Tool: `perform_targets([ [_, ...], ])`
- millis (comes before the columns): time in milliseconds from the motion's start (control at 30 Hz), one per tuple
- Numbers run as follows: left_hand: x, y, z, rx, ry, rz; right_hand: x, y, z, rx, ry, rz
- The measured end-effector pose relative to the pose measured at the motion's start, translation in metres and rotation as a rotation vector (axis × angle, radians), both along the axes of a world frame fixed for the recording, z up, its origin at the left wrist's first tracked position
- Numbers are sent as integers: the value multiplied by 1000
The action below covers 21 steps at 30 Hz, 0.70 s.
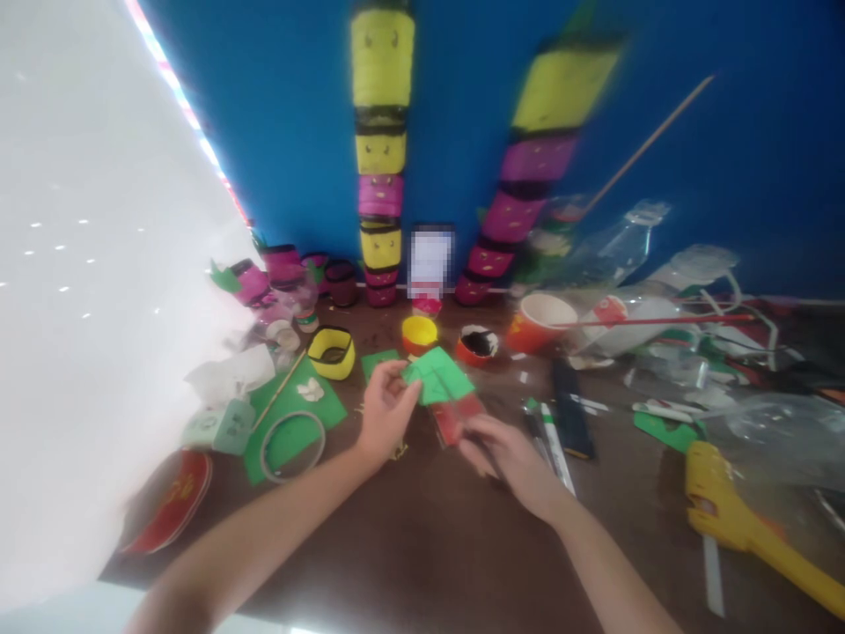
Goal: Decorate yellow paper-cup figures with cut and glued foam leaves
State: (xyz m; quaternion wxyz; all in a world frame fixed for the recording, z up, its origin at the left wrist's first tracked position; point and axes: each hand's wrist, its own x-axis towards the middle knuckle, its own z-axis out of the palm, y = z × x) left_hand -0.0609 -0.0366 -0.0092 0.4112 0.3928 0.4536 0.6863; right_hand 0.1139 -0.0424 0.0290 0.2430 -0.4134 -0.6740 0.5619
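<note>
My left hand (391,409) pinches a small piece of green craft sheet (439,374) between thumb and fingers, over the middle of the table. Dark lines show on the sheet. My right hand (505,458) is closed around a slim dark tool (485,451), blurred, its kind unclear; it points towards the green piece. Between the hands, just under the green piece, is a flat red item (455,416), partly hidden. Beyond them stand a yellow cup ring (420,333) and a red one with a dark inside (476,345).
Left lie a larger green sheet (313,407), a tape ring (292,447) and a yellow-black cup (331,352). On the right are a marker (558,449), a yellow glue gun (719,502) and cut plastic bottles (634,246). Two columns of painted cups (381,154) rise against the blue wall.
</note>
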Motion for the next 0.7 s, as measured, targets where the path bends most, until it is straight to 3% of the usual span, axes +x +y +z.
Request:
perform_targets([
  [367,-1,1,-1,6,-17,18,-1,-1,0,-122,41,19],
  [700,-2,0,1,-25,-14,12,-3,-1,5,-97,18,35],
])
